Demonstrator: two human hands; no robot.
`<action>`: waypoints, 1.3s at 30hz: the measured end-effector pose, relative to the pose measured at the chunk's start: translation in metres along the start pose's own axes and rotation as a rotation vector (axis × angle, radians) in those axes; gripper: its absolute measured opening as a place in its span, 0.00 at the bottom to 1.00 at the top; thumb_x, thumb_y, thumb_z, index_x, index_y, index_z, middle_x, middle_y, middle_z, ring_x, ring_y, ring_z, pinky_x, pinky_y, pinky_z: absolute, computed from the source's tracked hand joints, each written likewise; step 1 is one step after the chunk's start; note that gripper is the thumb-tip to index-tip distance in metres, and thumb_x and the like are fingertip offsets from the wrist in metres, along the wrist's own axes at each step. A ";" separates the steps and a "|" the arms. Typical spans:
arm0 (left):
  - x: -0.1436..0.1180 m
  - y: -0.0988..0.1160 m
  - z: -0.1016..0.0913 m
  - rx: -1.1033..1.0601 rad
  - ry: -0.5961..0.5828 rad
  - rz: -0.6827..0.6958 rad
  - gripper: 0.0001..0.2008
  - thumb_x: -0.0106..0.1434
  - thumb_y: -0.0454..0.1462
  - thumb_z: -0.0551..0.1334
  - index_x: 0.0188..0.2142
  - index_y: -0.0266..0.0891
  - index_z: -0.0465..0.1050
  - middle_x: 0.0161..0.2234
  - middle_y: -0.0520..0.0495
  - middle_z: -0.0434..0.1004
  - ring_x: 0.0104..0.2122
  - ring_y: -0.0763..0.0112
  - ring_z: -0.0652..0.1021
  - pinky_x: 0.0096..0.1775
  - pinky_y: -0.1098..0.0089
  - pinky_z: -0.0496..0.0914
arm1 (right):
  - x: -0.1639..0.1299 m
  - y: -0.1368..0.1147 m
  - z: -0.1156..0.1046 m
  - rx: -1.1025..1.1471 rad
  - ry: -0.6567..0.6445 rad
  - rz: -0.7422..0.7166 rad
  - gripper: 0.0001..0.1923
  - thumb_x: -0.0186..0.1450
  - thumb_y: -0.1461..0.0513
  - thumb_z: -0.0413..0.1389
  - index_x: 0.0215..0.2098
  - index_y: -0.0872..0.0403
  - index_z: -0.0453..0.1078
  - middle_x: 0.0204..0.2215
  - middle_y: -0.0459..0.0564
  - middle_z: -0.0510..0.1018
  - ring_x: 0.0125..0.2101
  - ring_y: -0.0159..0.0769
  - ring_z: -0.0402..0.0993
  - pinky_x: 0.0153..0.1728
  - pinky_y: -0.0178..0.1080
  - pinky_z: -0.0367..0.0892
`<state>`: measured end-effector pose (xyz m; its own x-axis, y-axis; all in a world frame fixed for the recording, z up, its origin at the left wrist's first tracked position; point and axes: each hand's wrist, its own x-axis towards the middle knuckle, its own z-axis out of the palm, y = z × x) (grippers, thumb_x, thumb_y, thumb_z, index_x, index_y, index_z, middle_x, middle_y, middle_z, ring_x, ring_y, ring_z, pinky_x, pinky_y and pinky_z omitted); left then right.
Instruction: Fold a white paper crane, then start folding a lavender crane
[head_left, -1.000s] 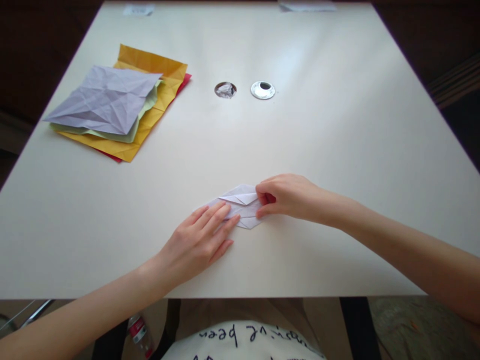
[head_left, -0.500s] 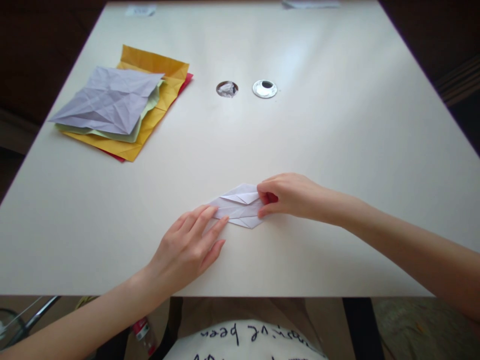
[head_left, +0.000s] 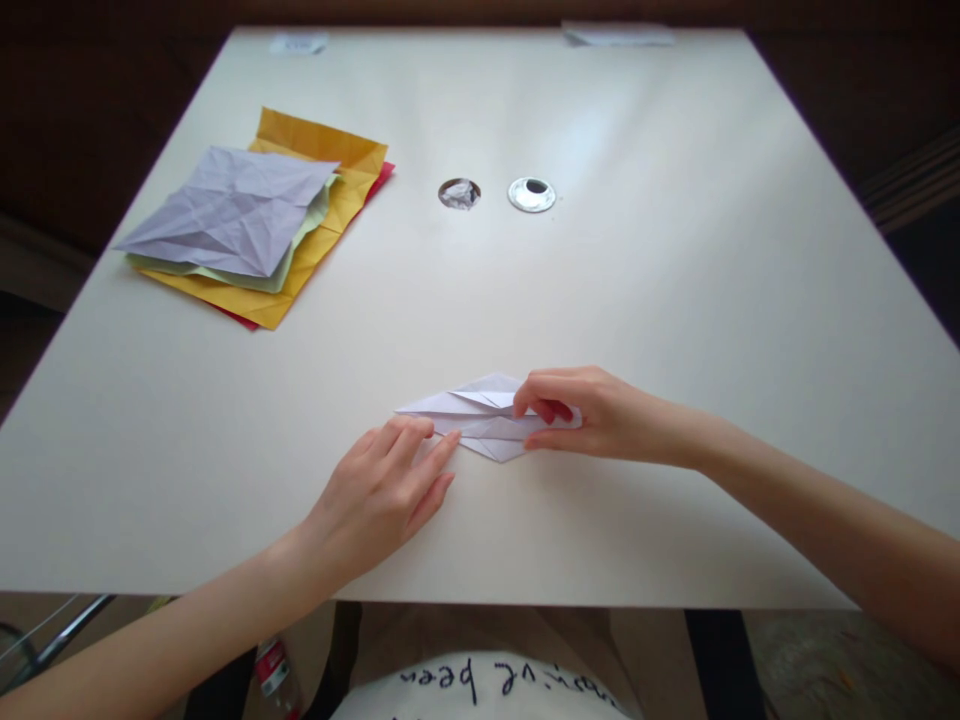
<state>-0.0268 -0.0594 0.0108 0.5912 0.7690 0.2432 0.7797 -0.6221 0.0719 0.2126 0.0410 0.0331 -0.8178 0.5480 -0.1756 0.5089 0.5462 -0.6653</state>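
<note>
Near the front edge of the bench (head_left: 675,250), well on the near side of the two round metal-rimmed holes (head_left: 496,193), lies the folded white paper (head_left: 480,420). It is a flat, narrow diamond, and its long axis runs crosswise, left to right across the bench. The left tip shows as a sharp point aimed leftward; the right tip is hidden under the right hand (head_left: 592,415), so its shape cannot be told. A small triangular flap stands slightly raised along the far edge.

The right hand pinches the right end of the paper between thumb and curled fingers (head_left: 551,400), grasping it firmly. The left hand (head_left: 382,490) lies flat and released, its fingertips resting on the near left edge of the paper and grasping nothing.

To sharpen a fold here, I judge it best to keep the left fingertips pressing the layers flat against the bench while the right hand draws along the crease, with both long edges kept aligned so the tips stay pointed. Lifting the pressing hand too soon would likely let the layers slip.

Well to the left of the holes sits a stack of creased sheets (head_left: 247,225), lavender on top of pale green, yellow and red.
</note>
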 end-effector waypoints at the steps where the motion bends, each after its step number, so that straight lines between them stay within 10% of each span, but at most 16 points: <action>1: 0.002 -0.003 0.001 0.001 -0.007 0.007 0.14 0.62 0.34 0.56 0.47 0.34 0.69 0.37 0.41 0.71 0.38 0.62 0.72 0.35 0.64 0.71 | -0.001 0.000 0.002 -0.024 0.094 -0.048 0.06 0.61 0.61 0.55 0.37 0.53 0.68 0.29 0.46 0.69 0.27 0.29 0.65 0.28 0.33 0.61; 16: 0.050 -0.006 0.011 0.089 -0.050 -0.230 0.23 0.63 0.45 0.55 0.51 0.30 0.65 0.37 0.40 0.71 0.36 0.60 0.72 0.33 0.64 0.71 | -0.005 -0.003 0.049 -0.304 0.545 -0.257 0.12 0.62 0.69 0.51 0.45 0.59 0.66 0.38 0.54 0.77 0.38 0.38 0.70 0.38 0.41 0.71; 25: 0.047 0.006 0.026 -0.157 0.038 -0.061 0.14 0.63 0.31 0.52 0.48 0.29 0.67 0.46 0.40 0.71 0.47 0.62 0.70 0.48 0.63 0.69 | -0.008 -0.008 0.058 -0.157 0.515 -0.358 0.13 0.60 0.71 0.51 0.44 0.60 0.67 0.39 0.56 0.77 0.40 0.38 0.71 0.39 0.40 0.72; 31: 0.044 0.005 0.021 -0.224 -0.034 0.026 0.26 0.61 0.47 0.56 0.52 0.30 0.64 0.53 0.38 0.68 0.53 0.56 0.68 0.51 0.57 0.67 | -0.009 -0.002 0.048 0.033 0.797 -0.220 0.14 0.58 0.74 0.51 0.39 0.56 0.69 0.34 0.52 0.77 0.36 0.34 0.73 0.35 0.38 0.71; 39: 0.039 -0.004 0.016 -0.207 -0.145 0.171 0.19 0.65 0.32 0.51 0.55 0.31 0.61 0.58 0.41 0.62 0.58 0.61 0.63 0.55 0.60 0.65 | -0.009 0.006 0.040 0.047 0.962 -0.160 0.15 0.57 0.75 0.51 0.38 0.54 0.69 0.30 0.50 0.74 0.32 0.33 0.72 0.33 0.37 0.69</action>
<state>-0.0035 -0.0244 0.0045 0.7452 0.6542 0.1294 0.6164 -0.7497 0.2408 0.2124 0.0144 0.0017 -0.2970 0.7640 0.5728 0.3822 0.6448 -0.6619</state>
